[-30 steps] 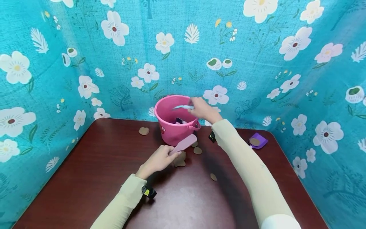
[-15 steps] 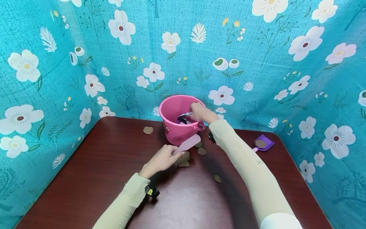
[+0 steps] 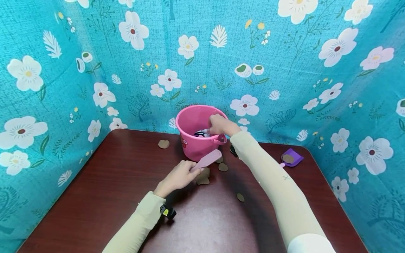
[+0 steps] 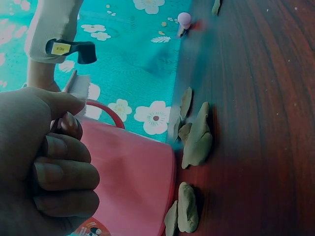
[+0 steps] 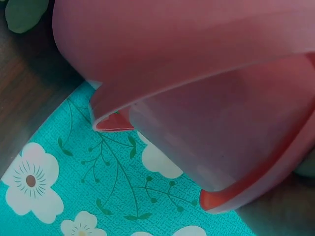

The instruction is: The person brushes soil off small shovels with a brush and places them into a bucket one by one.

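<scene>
My left hand (image 3: 180, 174) grips a pink brush (image 3: 207, 159) by its handle, in front of the pink bucket (image 3: 197, 147). Its short bristles (image 4: 81, 91) show past the thumb in the left wrist view. My right hand (image 3: 219, 123) reaches over the bucket's right rim, fingers down inside it. At its fingertips is a slim light-blue tool (image 3: 206, 133), mostly hidden. Black and pale things (image 3: 199, 134) lie in the bucket. In the right wrist view the bucket wall (image 5: 172, 44) and its handle fill much of the picture, and the right fingers are hidden.
Several flat brown clay-like pieces (image 3: 223, 167) lie around the bucket on the dark wooden table (image 3: 126, 182). A purple dustpan-like scoop (image 3: 295, 157) with a brown piece (image 3: 288, 159) lies at the far right. Blue flowered cloth (image 3: 202, 70) hangs behind.
My right hand has lowered the light-blue tool from above the bucket's opening into it. My left hand keeps hold of the brush. The head view has shifted slightly.
</scene>
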